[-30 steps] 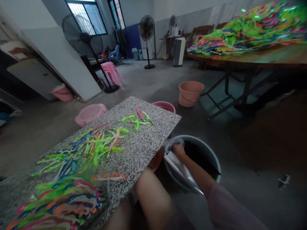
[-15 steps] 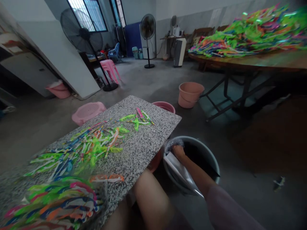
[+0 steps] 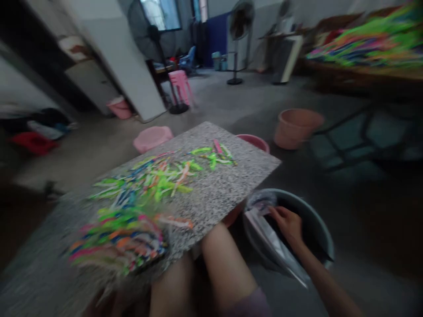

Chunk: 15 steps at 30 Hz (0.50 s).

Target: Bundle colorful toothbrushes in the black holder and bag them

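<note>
My right hand [image 3: 289,224] reaches over a grey tub [image 3: 325,233] on the floor. Its thumb and fingertips are pressed together at the edge of a clear plastic bag [image 3: 264,200], beside a long silvery plastic sheet [image 3: 274,244] draped over the tub's rim. My left hand does not show; a dim, blurred shape at the bottom edge cannot be made out. On the speckled table [image 3: 211,198] lies a dense bundle of colourful ribbon-like strips [image 3: 119,242]. Farther back are loose green, white and orange strips [image 3: 158,180].
A pink bucket [image 3: 295,130] stands beyond the table's right corner. Pink stools [image 3: 152,136] stand behind the table and farther off. A pile of bright strips [image 3: 373,44] covers a wooden table at right. Standing fans [image 3: 241,26] are at the back.
The view has swung left, so everything sits farther right in it. My right hand has drawn back from deep in the bag's crumpled opening to its edge.
</note>
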Each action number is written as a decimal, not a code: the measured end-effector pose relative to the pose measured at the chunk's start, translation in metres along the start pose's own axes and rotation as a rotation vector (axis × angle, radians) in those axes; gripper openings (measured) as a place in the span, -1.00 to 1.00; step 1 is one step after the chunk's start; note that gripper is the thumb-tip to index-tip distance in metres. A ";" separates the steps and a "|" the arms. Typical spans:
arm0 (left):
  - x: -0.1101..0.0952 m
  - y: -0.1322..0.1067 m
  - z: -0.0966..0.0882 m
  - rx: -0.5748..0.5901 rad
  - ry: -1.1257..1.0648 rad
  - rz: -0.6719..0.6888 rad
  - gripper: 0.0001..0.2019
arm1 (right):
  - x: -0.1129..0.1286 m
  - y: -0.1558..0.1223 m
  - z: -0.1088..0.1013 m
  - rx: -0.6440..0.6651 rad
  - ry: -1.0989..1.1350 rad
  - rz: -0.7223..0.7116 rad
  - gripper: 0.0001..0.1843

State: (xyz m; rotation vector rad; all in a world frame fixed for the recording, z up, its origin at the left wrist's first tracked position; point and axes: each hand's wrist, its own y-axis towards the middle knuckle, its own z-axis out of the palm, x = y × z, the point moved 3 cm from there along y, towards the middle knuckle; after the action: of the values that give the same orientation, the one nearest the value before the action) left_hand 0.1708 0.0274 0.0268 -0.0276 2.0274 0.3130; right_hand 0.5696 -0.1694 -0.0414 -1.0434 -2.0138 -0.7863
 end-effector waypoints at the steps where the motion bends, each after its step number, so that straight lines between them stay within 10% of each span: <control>1: 0.010 0.006 -0.036 -0.065 0.028 -0.033 -0.59 | 0.015 -0.005 -0.003 -0.044 -0.011 -0.050 -0.39; 4: 0.024 0.009 -0.113 -0.199 0.039 -0.092 -0.47 | 0.081 -0.019 -0.001 -0.025 0.089 -0.261 -0.53; 6: 0.020 0.005 -0.132 -0.255 0.048 -0.008 -0.55 | 0.141 -0.035 0.007 0.169 0.223 -0.460 -0.65; 10: -0.006 -0.018 -0.113 -0.060 0.349 0.489 -0.69 | 0.254 -0.095 0.037 0.715 0.515 -0.797 -0.71; 15: -0.009 -0.046 -0.092 0.188 0.617 0.765 -0.83 | 0.308 -0.151 0.110 0.574 0.531 -0.872 -0.79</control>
State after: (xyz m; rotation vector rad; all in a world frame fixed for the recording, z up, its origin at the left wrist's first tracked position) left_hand 0.1019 -0.0392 0.0645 0.8814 2.6049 0.6434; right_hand 0.2787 -0.0308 0.1211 0.3871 -1.9751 -0.7145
